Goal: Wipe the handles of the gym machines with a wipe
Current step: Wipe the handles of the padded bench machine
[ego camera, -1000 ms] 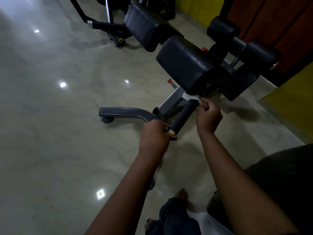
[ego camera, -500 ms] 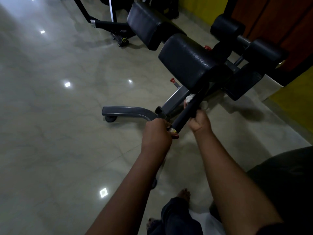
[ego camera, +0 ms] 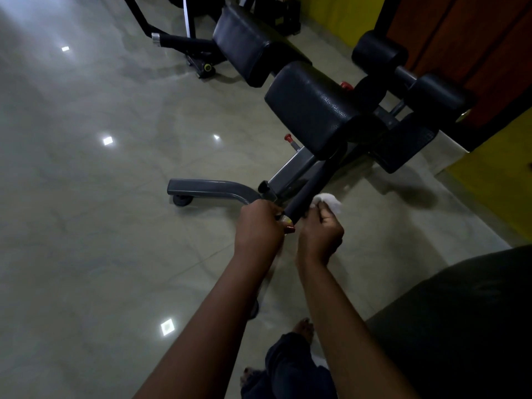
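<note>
A: Where is the handle?
B: The black handle [ego camera: 315, 182] rises from the two hands toward one o'clock and runs in under the nearer black pad [ego camera: 311, 110] of the bench.
A: And the left hand?
B: The left hand [ego camera: 259, 226] grasps the near end of the handle. Its fingers are curled round it, and a painted nail shows at its three o'clock edge.
A: The right one?
B: The right hand [ego camera: 321, 234] sits just beside it, at three o'clock of the left. Its fingers are clenched round a crumpled white wipe [ego camera: 331, 202]. The wipe pokes out at the hand's twelve o'clock and touches the right side of the handle, just above the left hand's grip.
A: What else is around?
B: A grey base leg [ego camera: 207, 190] with a small wheel [ego camera: 182, 200] lies at nine o'clock of the hands on the glossy tiled floor [ego camera: 100, 226]. A red knob [ego camera: 287, 137] sticks out at eleven o'clock of the handle. Two black rollers [ego camera: 380, 53] sit at two o'clock of the pad, and a bare foot [ego camera: 303, 326] shows at six o'clock.
</note>
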Demonstrator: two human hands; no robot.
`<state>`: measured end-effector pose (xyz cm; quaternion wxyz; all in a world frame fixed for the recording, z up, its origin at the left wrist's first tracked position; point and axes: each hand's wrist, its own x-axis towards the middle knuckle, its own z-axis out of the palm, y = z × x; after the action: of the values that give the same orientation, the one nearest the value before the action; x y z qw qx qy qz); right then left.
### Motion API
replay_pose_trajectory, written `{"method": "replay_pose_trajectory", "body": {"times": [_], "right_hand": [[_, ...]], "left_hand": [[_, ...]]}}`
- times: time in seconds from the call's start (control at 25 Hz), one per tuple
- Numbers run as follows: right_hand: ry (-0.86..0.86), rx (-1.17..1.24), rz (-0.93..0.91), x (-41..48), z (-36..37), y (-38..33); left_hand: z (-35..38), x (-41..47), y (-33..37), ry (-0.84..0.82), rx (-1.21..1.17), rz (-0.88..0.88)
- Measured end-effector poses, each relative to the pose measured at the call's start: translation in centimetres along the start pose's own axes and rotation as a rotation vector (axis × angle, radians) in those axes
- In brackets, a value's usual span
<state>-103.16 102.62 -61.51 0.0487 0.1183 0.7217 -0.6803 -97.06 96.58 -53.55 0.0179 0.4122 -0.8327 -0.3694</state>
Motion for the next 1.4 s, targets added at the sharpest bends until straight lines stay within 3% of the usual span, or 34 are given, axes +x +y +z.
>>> {"method": "replay_pose_trajectory", "body": {"times": [0.04, 0.12, 0.28, 0.36, 0.44, 0.6, 0.64, 0.68, 0.84, 0.92, 1.0, 1.08, 1.28, 1.4], "right_hand": [[0.024, -0.181, -0.256, -0.2, -0.5, 0.4], [-0.031, -0.339, -0.568, -0.8, -1.4, 1.3], [-0.244, -0.494, -0.95, -1.0, -3.2, 1.1], [-0.26, -0.612, -1.056, 2.3, -2.7, -0.1], [-0.232, -0.697, -0.981, 6.0, -1.6, -1.5], [-0.384, -0.65, -0.482, 7.7, -0.3, -3.9], [-0.44, -0.674, -0.431, 6.9, -0.4, -4.2], [-0.504, -0.706, -0.452, 5.6, -0.7, -4.3], [-0.567, -0.721, -0.839, 1.6, -2.8, -3.9], [-0.605, -0.666, -0.711, 1.6, -3.4, -5.0], [-0.561, -0.519, -0.46, 1.4, -3.9, -6.2], [-0.443, -0.369, -0.299, 1.1, -4.4, -7.3], [-0.246, -0.058, -0.176, -2.1, -6.6, -10.4], [-0.143, 0.088, -0.179, -5.6, -8.8, -11.7]], "left_hand": [[0.0, 0.0, 0.0, -0.004, -0.006, -0.009], [-0.2, -0.1, -0.1, -0.005, -0.013, 0.004], [-0.6, -0.3, -0.1, -0.017, -0.026, 0.054], [-0.6, 0.0, -0.2, -0.031, -0.017, 0.023], [-0.5, 0.2, -0.3, -0.045, -0.04, 0.003], [-0.8, 0.9, -0.3, -0.094, -0.026, -0.028], [-1.1, 1.1, -0.3, -0.118, -0.02, -0.032], [-1.3, 1.4, -0.4, -0.149, -0.023, -0.039], [-2.6, 2.1, -0.1, -0.294, -0.219, -0.123], [-2.7, 2.3, 0.6, -0.255, -0.22, -0.082], [-2.7, 2.1, 2.1, -0.15, -0.158, 0.044], [-2.7, 1.8, 3.4, -0.153, -0.228, 0.118], [-4.1, -0.1, 5.2, -0.415, -0.639, 0.104], [-5.6, -3.0, 5.6, -0.572, -0.762, 0.162]]}}
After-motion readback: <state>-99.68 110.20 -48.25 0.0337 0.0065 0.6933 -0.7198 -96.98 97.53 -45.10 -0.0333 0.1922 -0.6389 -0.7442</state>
